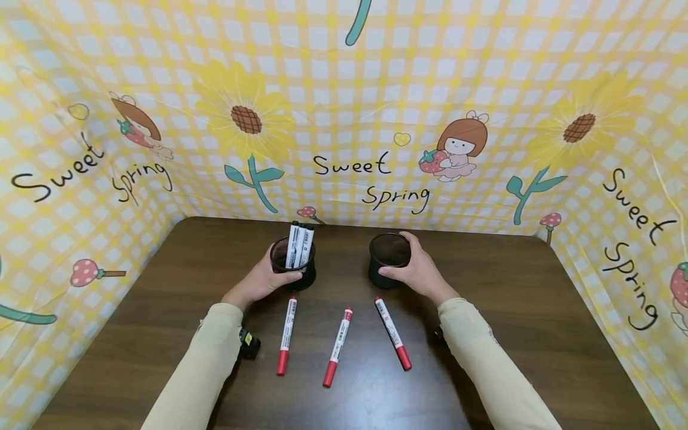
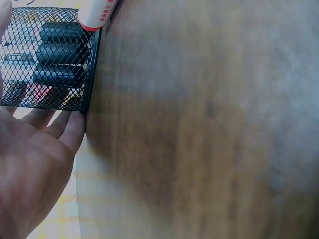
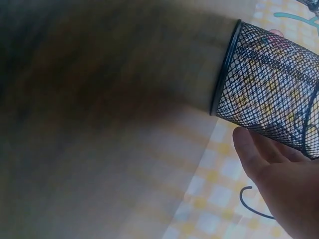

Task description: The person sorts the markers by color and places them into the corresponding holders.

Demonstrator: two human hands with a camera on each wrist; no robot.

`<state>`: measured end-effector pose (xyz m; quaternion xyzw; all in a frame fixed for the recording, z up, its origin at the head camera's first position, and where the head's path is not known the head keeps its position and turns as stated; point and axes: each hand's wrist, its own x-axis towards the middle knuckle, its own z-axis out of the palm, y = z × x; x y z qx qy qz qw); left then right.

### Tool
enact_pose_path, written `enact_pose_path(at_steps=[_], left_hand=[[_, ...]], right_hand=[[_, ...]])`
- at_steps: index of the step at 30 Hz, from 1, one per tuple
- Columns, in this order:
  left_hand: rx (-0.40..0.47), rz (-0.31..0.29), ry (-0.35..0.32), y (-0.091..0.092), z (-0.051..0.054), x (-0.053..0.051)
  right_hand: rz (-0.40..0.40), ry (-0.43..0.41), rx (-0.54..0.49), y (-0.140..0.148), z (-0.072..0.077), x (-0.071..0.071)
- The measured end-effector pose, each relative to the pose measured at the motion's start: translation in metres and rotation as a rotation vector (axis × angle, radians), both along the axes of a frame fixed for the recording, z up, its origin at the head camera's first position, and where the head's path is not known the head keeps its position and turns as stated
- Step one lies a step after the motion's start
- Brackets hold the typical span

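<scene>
My left hand [image 1: 262,279] holds a black mesh pen cup [image 1: 307,279] round its side, thumb toward me. Three white markers [image 1: 300,246] with black ends stand in that cup, and their other black ends show through the mesh in the left wrist view. To the right, my right hand [image 1: 421,270] grips a second black mesh pen cup [image 1: 378,276], with no markers visible in it. Between my forearms lie three white markers with red caps: a left one [image 1: 287,334], a middle one [image 1: 337,346] and a right one [image 1: 392,332].
Both cups are toward the far side of a dark wooden table [image 1: 494,280]. Yellow checked cloth [image 1: 344,107] hangs behind the table and along both sides. A small black device [image 1: 249,344] sits at my left wrist.
</scene>
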<state>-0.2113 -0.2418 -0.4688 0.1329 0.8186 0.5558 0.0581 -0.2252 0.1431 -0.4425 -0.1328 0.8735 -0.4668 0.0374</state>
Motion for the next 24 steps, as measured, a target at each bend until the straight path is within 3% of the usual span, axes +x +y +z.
enact_pose_path(at_steps=[24], left_hand=[[-0.01,-0.026,0.02,0.001,0.001,-0.003]], right_hand=[[0.055,-0.042,-0.127,0.002,-0.013,-0.011]])
